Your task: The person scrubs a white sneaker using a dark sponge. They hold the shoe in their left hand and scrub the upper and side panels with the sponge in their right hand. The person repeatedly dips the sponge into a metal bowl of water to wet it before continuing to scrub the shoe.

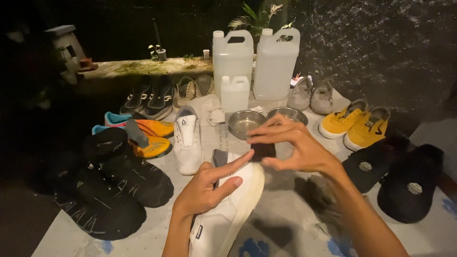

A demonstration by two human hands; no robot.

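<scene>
Left hand (pixel 204 188) grips white shoe (pixel 228 209); right hand (pixel 295 147) pinches dark pad (pixel 263 152); bowls (pixel 243 123) behind.

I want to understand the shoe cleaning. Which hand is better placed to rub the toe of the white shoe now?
The right hand: it pinches a small dark pad just at the white shoe toe. The left hand is busy gripping the shoe.

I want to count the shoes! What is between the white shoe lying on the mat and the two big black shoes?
In the head view, a pair of orange shoes with blue heels lies between the white shoe and the black shoes.
</scene>
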